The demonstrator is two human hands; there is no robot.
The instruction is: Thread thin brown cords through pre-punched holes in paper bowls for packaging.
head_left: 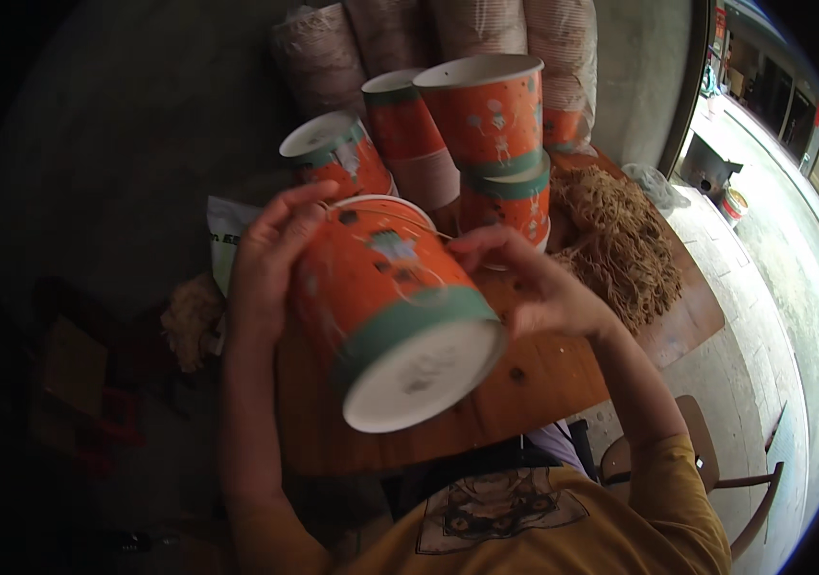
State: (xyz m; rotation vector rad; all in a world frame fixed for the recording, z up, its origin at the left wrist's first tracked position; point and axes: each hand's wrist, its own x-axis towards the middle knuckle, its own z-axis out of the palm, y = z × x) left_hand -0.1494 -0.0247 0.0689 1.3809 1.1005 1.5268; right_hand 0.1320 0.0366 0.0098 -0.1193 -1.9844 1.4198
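Orange with a green band, a paper bucket (371, 283) is tipped above the wooden table (534, 379), its white base turned toward the person. The left hand (270, 254) grasps its left side, fingers curled near the rim. The right hand (553, 292) has its fingertips at the right end of a thin cord (417, 218) crossing the bucket; whether they pinch it cannot be told. Behind stand similar buckets (488, 115), beside a heap of tan strings (625, 254).
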